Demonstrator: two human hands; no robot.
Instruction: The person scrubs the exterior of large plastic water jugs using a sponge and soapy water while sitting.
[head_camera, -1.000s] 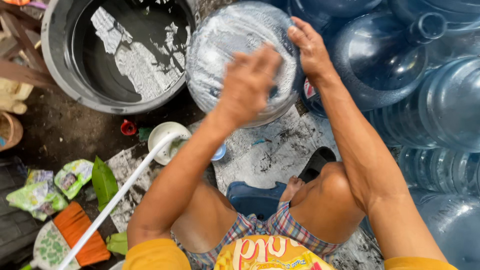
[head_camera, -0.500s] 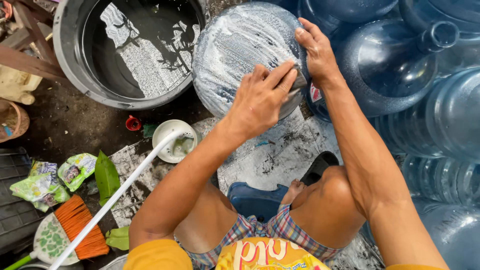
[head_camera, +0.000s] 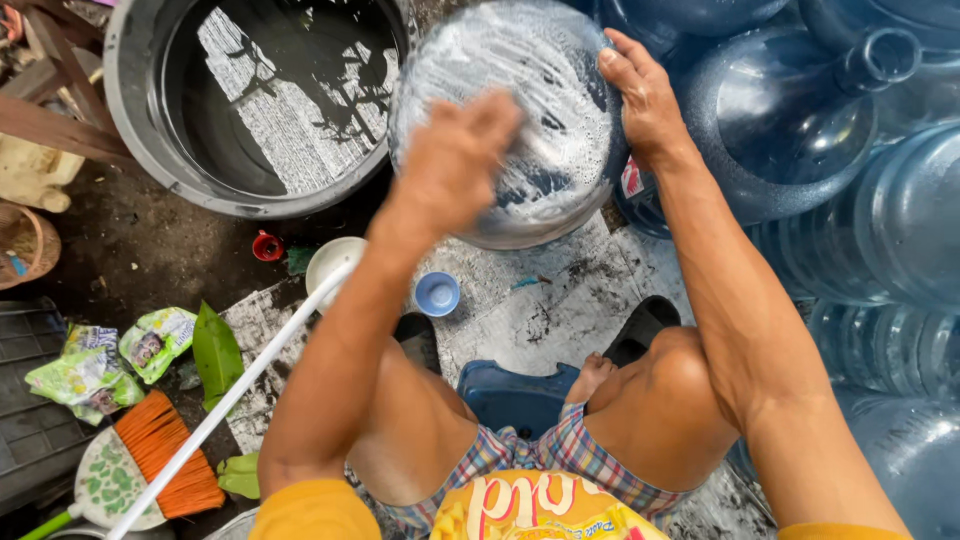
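jug (head_camera: 545, 150): far centre, on its side, right of tub (head_camera: 150, 150), soapy | left hand (head_camera: 455, 155): blurred on jug, grip unclear | right hand (head_camera: 640, 95): open, flat on right flank | handling: likely light, stiff, slippery; steady with both palms on the flanks

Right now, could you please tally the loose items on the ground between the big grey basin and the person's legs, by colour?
Red, small plastic cap: 1
Blue, round plastic lid: 1
White, shallow round bowl: 1
Green, long flat leaf: 1
Orange, broom head with bristles: 1
Total: 5
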